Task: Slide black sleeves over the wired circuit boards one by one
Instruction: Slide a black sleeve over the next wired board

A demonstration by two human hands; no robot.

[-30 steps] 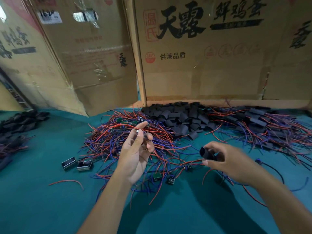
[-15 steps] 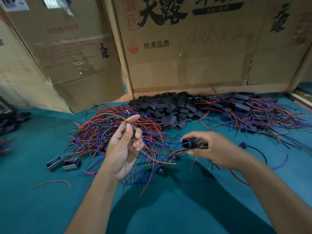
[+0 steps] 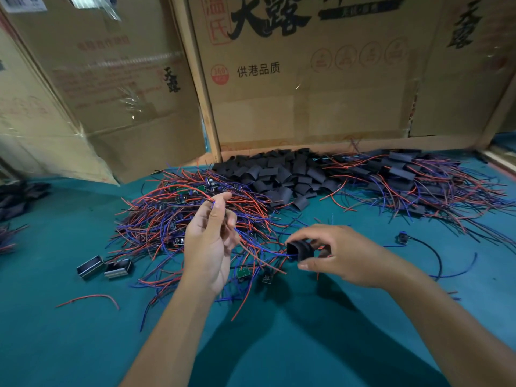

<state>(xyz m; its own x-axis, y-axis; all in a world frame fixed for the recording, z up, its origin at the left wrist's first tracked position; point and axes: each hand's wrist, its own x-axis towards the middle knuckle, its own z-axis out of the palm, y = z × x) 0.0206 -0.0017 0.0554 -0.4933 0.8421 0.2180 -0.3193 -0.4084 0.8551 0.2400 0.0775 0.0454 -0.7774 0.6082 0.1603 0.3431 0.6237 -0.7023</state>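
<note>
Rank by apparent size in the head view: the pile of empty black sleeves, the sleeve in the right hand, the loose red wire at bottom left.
1. Pile of empty black sleeves, though farthest.
2. Loose red wire.
3. Sleeve in the right hand; partly covered by fingers, so unsure against the wire.

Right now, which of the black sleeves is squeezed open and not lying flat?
The black sleeve pinched in the right hand. Its mouth gapes toward the left hand; the others lie flattened in the pile by the cardboard.
</note>
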